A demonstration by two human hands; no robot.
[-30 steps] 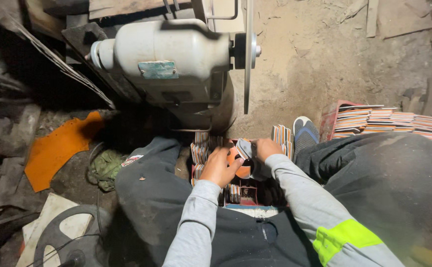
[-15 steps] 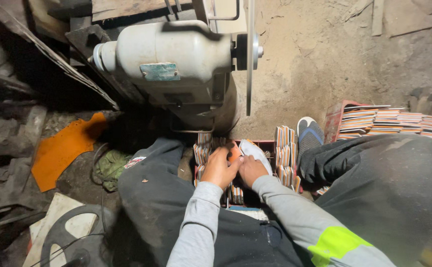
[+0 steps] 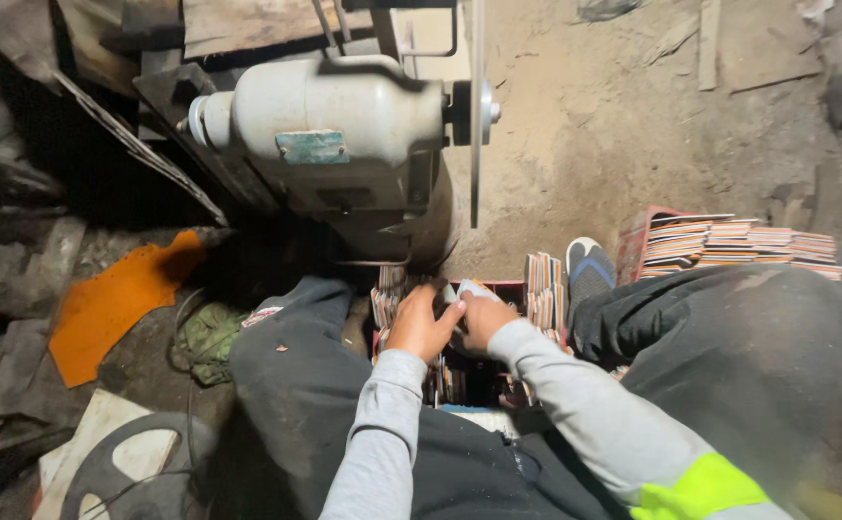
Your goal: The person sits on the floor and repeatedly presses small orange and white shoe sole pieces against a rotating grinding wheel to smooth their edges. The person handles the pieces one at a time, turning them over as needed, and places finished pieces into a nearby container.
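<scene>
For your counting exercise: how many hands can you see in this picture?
2. The left hand and the right hand are together over the red box of striped pieces between the knees, below the grey motor. None seem hidden.

single head view, steep downward look, close over lap, facing dirt floor [image 3: 633,144]

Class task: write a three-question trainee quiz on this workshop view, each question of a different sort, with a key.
1. True or false: both hands, the left hand and right hand, meet over the red crate of striped sheets between the person's knees.
2. Multiple choice: the thin disc on the grey motor stands (A) flat on the floor, (B) upright on edge, (C) inside the crate.
3. Fill in: the flat scrap on the floor at the left is ____ in colour.

Key: 1 true; 2 B; 3 orange.
</scene>
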